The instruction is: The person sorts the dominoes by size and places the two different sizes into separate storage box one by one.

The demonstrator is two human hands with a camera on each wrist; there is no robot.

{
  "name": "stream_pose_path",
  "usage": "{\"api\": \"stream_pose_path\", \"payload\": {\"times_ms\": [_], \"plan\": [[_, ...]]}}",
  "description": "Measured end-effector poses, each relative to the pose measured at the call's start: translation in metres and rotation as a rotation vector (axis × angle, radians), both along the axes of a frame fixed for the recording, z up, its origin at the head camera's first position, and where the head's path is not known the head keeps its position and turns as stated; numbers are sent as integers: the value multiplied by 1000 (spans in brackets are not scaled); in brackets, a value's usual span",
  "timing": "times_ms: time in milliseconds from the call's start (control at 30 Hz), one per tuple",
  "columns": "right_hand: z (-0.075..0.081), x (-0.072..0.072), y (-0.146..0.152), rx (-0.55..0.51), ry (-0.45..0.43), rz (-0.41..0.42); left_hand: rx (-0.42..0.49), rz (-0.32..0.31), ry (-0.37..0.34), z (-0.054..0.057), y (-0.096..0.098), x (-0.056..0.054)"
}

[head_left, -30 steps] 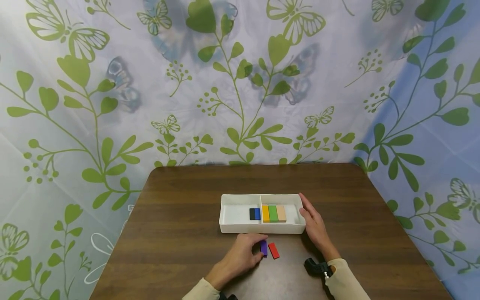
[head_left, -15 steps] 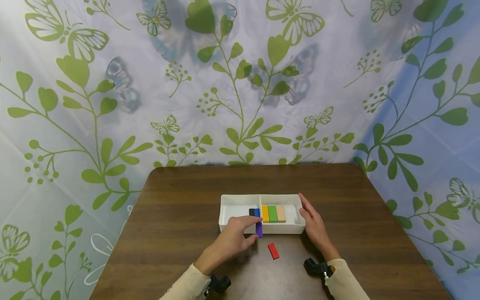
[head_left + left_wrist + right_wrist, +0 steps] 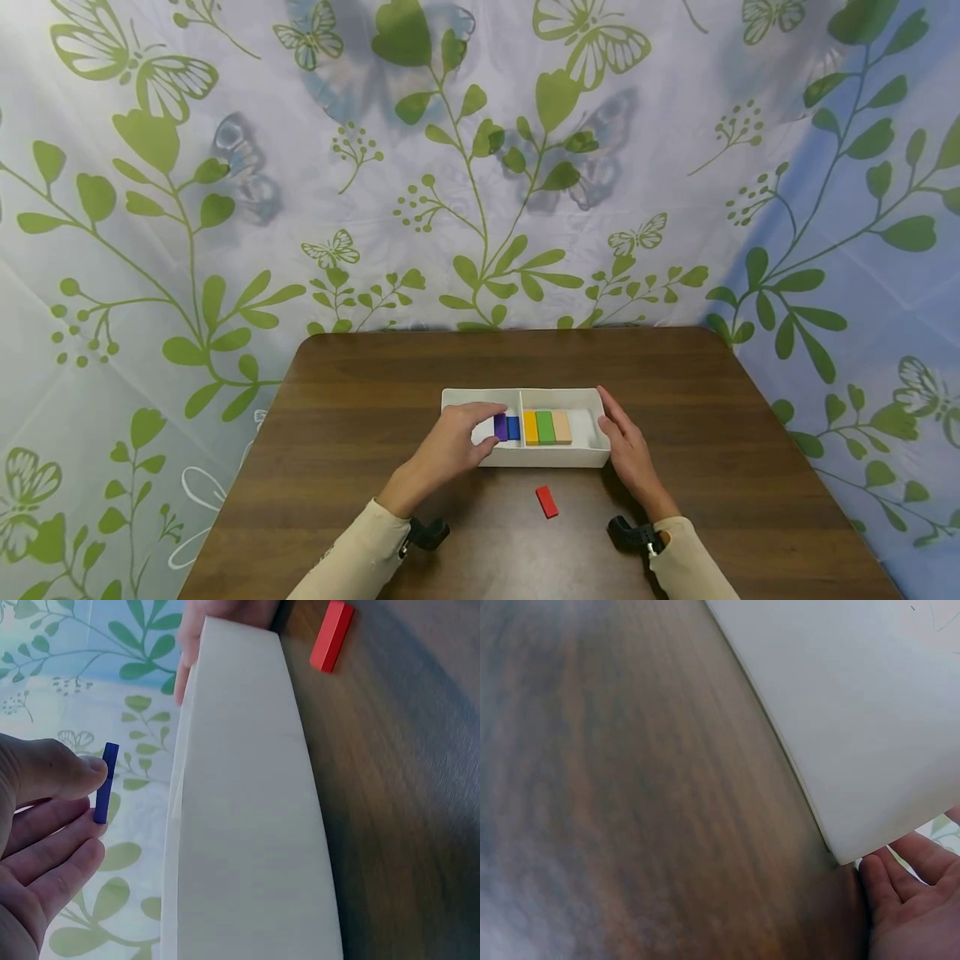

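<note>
My left hand (image 3: 450, 437) pinches a purple block (image 3: 500, 427) between thumb and fingers over the left compartment of a white divided box (image 3: 558, 458). In the left wrist view, the block (image 3: 106, 784) shows edge-on beyond the box's long wall. Just right of it in the head view sits a blue block (image 3: 513, 428); the black block is hidden. My right hand (image 3: 633, 458) holds the box's right end, thumb at the rim. Yellow (image 3: 531, 427), green (image 3: 546, 427) and beige (image 3: 562, 427) blocks lie side by side in the right compartment.
A red block (image 3: 547, 502) lies on the brown wooden table (image 3: 360, 375) in front of the box. Each wrist carries a black camera mount (image 3: 632, 534). A leaf-patterned curtain (image 3: 480, 167) hangs behind the table and along its sides.
My left hand has lifted the purple block from the table beside the red one, over the box's front wall, and leftward into the left compartment. My right hand stays at the box's end.
</note>
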State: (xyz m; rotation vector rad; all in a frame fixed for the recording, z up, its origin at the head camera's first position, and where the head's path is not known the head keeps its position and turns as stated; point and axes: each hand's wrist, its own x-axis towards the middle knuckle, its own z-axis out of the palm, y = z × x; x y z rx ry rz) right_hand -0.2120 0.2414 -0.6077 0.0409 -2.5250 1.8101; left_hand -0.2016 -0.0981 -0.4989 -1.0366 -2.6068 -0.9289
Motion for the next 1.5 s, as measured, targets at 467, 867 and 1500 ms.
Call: {"api": "stream_pose_path", "payload": {"times_ms": [467, 867, 1500], "plan": [[1, -3, -1, -6, -11, 11, -61, 14, -44, -7, -5, -25], [0, -4, -1, -15, -17, -7, -197, 9, -144, -18, -2, -47], [-1, -1, 2, -12, 1, 4, -287, -98, -168, -43, 2, -70]]}}
